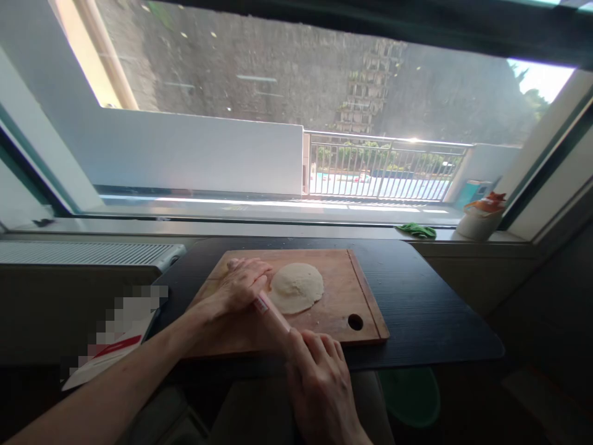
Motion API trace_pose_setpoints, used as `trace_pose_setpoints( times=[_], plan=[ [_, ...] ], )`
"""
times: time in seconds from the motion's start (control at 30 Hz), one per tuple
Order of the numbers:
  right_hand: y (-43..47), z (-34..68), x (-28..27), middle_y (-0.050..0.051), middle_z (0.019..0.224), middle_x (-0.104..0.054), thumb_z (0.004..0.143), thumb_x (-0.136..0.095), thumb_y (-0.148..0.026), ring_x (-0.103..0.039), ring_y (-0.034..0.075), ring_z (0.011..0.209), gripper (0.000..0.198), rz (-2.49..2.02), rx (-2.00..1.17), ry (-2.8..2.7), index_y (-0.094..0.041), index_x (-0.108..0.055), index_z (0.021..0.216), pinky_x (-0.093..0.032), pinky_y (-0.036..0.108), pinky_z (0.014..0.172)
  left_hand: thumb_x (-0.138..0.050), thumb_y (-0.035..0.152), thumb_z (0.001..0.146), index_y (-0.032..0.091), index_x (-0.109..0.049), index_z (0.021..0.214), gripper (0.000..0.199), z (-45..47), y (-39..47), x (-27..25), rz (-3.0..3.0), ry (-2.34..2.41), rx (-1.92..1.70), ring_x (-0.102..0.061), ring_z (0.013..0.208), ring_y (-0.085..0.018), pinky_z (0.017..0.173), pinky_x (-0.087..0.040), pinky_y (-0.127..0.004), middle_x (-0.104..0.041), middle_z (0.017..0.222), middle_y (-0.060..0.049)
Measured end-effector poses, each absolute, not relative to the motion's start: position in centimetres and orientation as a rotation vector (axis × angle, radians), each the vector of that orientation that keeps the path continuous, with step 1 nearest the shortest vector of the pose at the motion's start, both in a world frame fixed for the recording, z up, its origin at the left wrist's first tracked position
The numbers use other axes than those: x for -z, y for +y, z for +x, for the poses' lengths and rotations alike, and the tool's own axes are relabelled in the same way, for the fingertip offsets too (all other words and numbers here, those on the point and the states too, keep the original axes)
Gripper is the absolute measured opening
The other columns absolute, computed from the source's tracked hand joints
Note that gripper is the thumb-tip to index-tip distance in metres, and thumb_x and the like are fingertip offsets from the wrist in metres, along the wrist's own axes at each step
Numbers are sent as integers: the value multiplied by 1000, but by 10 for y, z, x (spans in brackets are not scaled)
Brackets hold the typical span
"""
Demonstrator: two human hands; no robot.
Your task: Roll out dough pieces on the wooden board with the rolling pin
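Note:
A round, flattened piece of pale dough lies on a wooden cutting board. A thin pink rolling pin runs diagonally across the board's near left part, touching the dough's left edge. My left hand rests flat over the pin's far end. My right hand covers the pin's near end at the board's front edge.
The board sits on a dark table below a wide window. On the sill stand a white pot and a green cloth. A white and red paper packet lies at the left. A green stool shows below the table.

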State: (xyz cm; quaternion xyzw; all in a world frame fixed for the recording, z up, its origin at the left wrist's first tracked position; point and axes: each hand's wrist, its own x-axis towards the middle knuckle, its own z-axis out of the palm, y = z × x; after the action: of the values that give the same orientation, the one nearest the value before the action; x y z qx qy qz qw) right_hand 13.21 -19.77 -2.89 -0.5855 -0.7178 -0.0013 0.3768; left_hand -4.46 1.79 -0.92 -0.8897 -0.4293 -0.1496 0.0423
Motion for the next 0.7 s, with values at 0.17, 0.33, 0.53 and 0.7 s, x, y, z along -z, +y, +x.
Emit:
trace_pose_setpoints(
  times=[0.17,0.33,0.53,0.7],
  plan=[
    [-194,139,30,4,107,-59,82,-56,-17,-51,22,95,43,-1494,15,-1802,-23,-50,123,-40,37,84,-31,30,90,18,-62,116,42,-33,16,4,-2692,-1347,459,-51,117,-23,105,-29,-40,-63,122,-7],
    [-186,152,24,3,107,-59,83,-59,-26,-52,22,95,39,-1552,-14,-1766,-26,-51,121,-40,39,86,-33,33,88,20,-63,116,43,-8,30,-2,-2698,-1450,451,-53,115,-22,100,-34,-37,-63,123,-5],
    [-182,158,26,3,103,-60,84,-57,-27,-53,21,93,36,-1550,-44,-1762,-25,-53,120,-42,37,84,-35,39,87,20,-65,113,43,-5,36,-6,-2725,-1510,565,-54,113,-21,99,-36,-32,-64,120,-5],
    [-172,174,18,4,102,-62,88,-49,-25,-55,19,95,28,-1566,-151,-1643,-23,-56,115,-44,33,85,-36,39,85,19,-68,100,40,-28,42,-19,-2631,-1721,641,-57,105,-22,94,-39,-30,-67,110,-6]
  ],
)
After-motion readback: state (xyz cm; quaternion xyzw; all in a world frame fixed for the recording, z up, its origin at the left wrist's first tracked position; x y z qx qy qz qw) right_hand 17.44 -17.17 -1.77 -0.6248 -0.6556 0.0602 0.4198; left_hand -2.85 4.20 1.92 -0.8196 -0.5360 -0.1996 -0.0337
